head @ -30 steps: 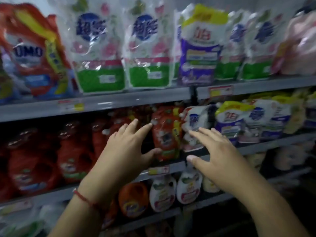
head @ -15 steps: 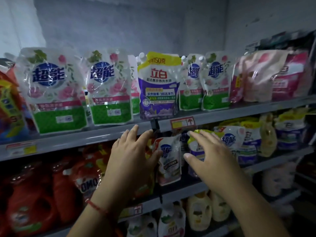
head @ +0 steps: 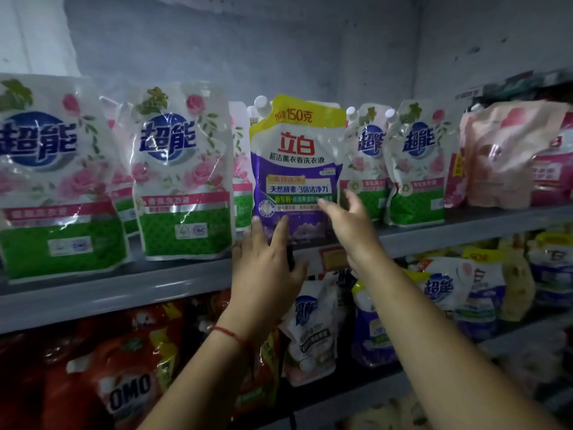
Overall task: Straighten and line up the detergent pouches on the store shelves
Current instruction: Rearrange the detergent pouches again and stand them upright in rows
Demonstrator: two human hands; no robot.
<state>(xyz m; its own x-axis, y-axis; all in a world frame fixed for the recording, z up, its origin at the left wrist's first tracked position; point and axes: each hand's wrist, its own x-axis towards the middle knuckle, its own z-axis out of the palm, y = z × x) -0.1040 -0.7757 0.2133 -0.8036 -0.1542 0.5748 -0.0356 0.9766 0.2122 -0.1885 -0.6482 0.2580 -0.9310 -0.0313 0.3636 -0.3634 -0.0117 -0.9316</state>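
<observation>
Both hands have risen from the lower shelf to the top shelf [head: 186, 280]. They now flank the purple-and-yellow detergent pouch [head: 297, 169], which stands upright at that shelf's front edge, near its middle, among the green-and-white pouches [head: 183, 181]. Left hand [head: 266, 268] is spread, fingertips touching the pouch's lower left corner. Right hand [head: 347, 221] is open and relaxed by the lower right edge; contact is unclear. Its long axis runs vertically, directly ahead between both hands, about equally near.
</observation>
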